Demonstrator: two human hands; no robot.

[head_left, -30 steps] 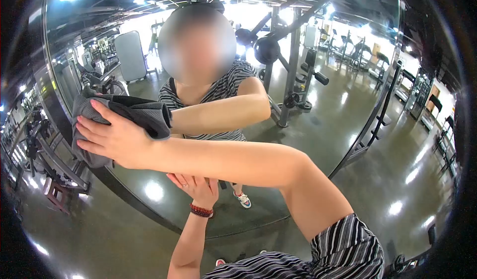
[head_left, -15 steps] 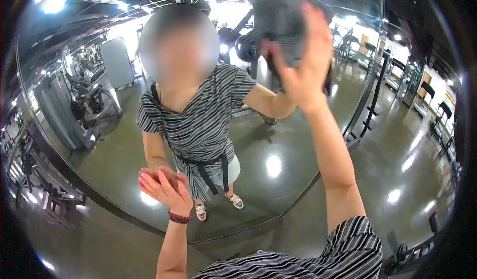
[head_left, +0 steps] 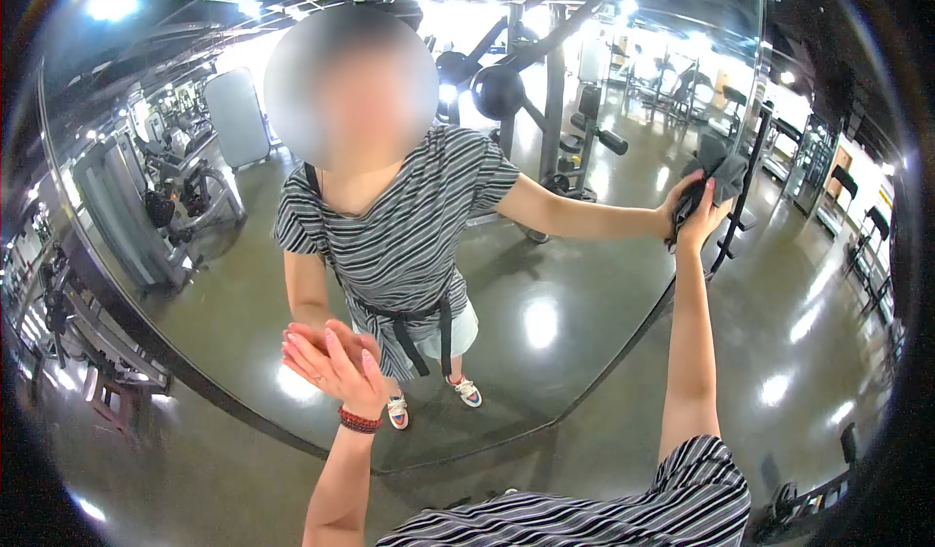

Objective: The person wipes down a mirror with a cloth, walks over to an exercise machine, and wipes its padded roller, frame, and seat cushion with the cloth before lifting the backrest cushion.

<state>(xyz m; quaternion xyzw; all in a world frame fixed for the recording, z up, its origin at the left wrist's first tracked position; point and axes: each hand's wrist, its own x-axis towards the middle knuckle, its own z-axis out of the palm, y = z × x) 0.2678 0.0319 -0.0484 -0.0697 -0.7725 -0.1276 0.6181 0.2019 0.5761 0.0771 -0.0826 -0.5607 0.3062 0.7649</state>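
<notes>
A large mirror [head_left: 545, 391] stands in front of me and reflects my body in a striped top. At its right edge my right hand [head_left: 705, 227] grips a crumpled grey cloth [head_left: 723, 169] and presses it to the glass. The hand's reflection meets it there, with the cloth's darker side mirrored. My left hand [head_left: 349, 381], a red beaded bracelet [head_left: 360, 420] on its wrist, is at the mirror's lower left. Its fingers are stretched out and hold nothing; the hand and its reflection overlap, so it seems to touch the glass.
A dark upright rack with pegs [head_left: 738, 211] stands just beyond the mirror's right edge. Gym machines [head_left: 156, 196] show in the reflection, and a reddish-brown stool [head_left: 109, 396] is at the lower left. Black equipment [head_left: 813, 493] lies on the shiny floor at the lower right.
My right hand has moved right and down with the grey cloth, from the mirror's upper part to its right edge. The cloth, spread wide before, is now bunched. My left hand has barely shifted.
</notes>
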